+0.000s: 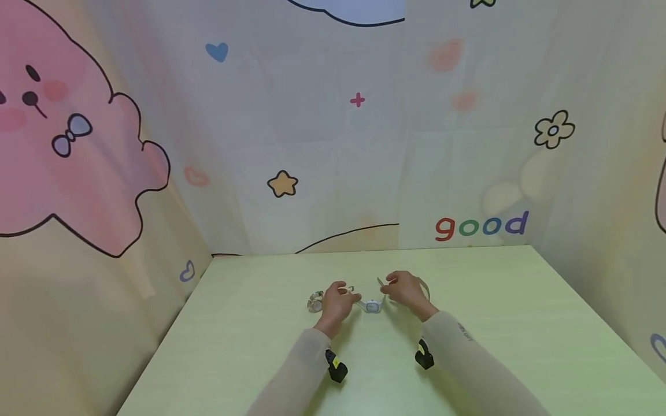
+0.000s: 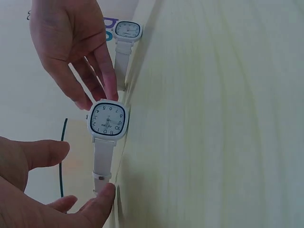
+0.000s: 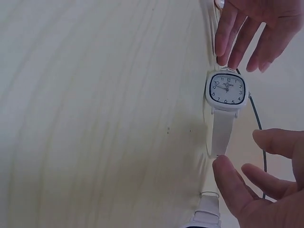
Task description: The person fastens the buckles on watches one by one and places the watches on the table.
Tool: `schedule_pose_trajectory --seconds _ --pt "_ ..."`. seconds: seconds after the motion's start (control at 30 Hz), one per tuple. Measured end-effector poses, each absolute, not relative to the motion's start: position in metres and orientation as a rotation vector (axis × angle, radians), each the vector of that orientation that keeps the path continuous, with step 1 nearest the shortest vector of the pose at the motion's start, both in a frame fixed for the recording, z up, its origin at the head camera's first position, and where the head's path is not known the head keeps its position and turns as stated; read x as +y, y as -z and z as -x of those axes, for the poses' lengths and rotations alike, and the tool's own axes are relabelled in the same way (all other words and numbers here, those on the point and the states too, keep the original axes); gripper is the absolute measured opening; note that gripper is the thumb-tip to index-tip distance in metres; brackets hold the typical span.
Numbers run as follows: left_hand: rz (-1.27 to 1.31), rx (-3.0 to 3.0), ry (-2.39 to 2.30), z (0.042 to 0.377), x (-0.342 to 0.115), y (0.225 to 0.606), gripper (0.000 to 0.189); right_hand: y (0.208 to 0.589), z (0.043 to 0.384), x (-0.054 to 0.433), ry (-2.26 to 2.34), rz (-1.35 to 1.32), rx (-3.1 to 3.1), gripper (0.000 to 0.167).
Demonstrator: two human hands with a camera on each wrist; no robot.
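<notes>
A white watch point(image 1: 372, 307) with a rounded square face lies on the table between both hands, its strap stretched toward each side. My left hand point(image 1: 337, 303) is on its left, with a fingertip at the buckle end of the strap point(image 2: 102, 164) and the thumb held apart. On the other side, my right hand point(image 1: 407, 290) has a fingertip at the tip of the other strap half point(image 3: 221, 133), its thumb also apart. Beyond the right hand lies a second white watch point(image 2: 128, 30), mostly covered by that hand in the head view.
Beside the left hand sits another watch point(image 1: 315, 301) with a round, shiny band. The pale wooden table point(image 1: 250, 370) ends at a back edge against a printed cloth point(image 1: 322, 127). Black wrist cameras point(image 1: 336, 366) hang under the sleeves.
</notes>
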State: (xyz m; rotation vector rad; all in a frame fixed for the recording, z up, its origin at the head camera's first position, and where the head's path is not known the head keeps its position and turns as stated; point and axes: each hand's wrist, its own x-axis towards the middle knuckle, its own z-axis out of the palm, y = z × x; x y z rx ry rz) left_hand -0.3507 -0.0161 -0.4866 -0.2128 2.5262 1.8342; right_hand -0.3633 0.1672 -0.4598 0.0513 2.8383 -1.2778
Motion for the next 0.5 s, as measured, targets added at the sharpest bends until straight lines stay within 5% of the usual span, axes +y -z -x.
schedule_pose_trajectory --seconds 0.5 --pt "0.276 2.409 -1.948 0.3532 -0.0183 0.4927 0.057 0.4656 0.3685 0.1597 1.153 -0.18 2.937 0.024"
